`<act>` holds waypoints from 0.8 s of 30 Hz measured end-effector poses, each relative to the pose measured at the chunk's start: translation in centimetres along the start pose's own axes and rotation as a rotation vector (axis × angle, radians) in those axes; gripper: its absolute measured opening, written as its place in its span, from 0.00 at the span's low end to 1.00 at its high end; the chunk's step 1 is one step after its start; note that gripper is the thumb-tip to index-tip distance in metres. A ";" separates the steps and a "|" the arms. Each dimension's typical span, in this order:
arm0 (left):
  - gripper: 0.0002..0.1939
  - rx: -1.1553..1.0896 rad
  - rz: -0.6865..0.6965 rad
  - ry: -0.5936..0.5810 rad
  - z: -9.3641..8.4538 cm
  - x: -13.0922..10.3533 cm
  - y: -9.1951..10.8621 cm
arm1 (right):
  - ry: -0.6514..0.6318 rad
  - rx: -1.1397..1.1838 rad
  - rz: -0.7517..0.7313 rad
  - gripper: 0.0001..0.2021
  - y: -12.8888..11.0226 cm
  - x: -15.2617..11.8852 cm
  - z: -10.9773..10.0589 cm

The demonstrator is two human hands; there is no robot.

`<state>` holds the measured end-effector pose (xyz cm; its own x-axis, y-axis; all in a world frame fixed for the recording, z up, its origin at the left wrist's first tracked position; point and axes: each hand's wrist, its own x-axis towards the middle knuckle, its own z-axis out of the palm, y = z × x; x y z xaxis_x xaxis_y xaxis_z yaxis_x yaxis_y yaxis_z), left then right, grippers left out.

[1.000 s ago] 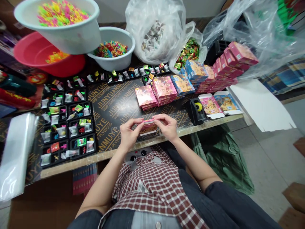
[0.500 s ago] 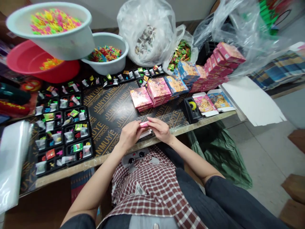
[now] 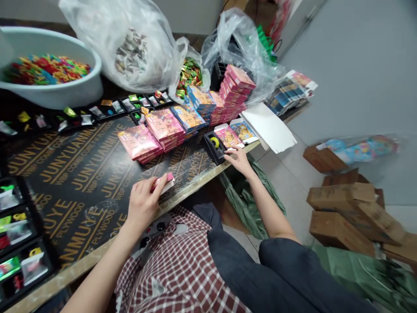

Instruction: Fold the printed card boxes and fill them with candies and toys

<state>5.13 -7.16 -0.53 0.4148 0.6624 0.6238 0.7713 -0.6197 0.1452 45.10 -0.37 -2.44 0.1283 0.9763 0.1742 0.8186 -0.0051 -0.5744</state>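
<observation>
My left hand (image 3: 143,202) is closed round a small pink box (image 3: 167,178) near the table's front edge. Its open white flap points right. My right hand (image 3: 237,158) reaches to the tape dispenser (image 3: 213,148), a black holder with a yellow-green roll; its fingers are apart at the dispenser's right end. Just behind that hand lie a flat pink box (image 3: 229,136) and a flat blue box (image 3: 243,131). Stacks of pink boxes (image 3: 140,141) and blue boxes (image 3: 187,116) stand behind my left hand.
A blue tub (image 3: 74,89) of colourful pieces and a clear bag (image 3: 153,52) are at the back left. Black trays (image 3: 39,265) with small packets line the left. White card (image 3: 269,126) overhangs the right edge. Cartons (image 3: 342,230) sit on the floor.
The view has turned right. My right hand has left the pink box and moved right to the tape dispenser. My left hand still holds the box.
</observation>
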 end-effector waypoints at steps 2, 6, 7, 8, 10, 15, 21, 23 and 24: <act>0.23 -0.003 0.003 0.005 -0.1 -0.1 0.0 | -0.067 0.090 -0.021 0.11 -0.4 0.6 0.4; 0.24 -0.010 -0.009 0.004 -0.2 -0.2 0.0 | -0.001 0.208 -0.046 0.08 -1.5 0.8 0.9; 0.24 -0.011 -0.015 0.006 -0.2 -0.2 0.0 | 0.048 0.216 -0.040 0.07 -1.7 0.6 1.0; 0.23 -0.013 -0.020 0.009 -0.1 -0.2 0.0 | 0.097 0.227 -0.024 0.07 -1.9 0.2 1.0; 0.23 -0.020 -0.037 0.011 0.0 -0.2 -0.1 | 0.177 0.288 0.047 0.08 -2.0 -0.9 1.3; 0.21 -0.012 -0.041 0.003 0.0 0.0 -0.4 | 0.224 0.478 0.275 0.11 -1.6 -3.2 2.5; 0.21 -0.028 -0.046 0.000 0.1 0.0 -0.6 | 0.292 0.499 0.354 0.12 -1.6 -3.2 3.4; 0.22 -0.039 -0.066 0.006 0.3 -0.2 -0.5 | 0.375 0.548 0.417 0.13 -2.4 -3.5 3.4; 0.22 -0.048 -0.071 0.010 0.3 -0.2 -0.3 | 0.410 0.588 0.434 0.14 -3.2 -3.9 3.5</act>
<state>4.93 -6.97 -0.99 0.3548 0.7012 0.6185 0.7744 -0.5910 0.2257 40.07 -3.41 -4.08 0.6516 0.7567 0.0532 0.2389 -0.1381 -0.9612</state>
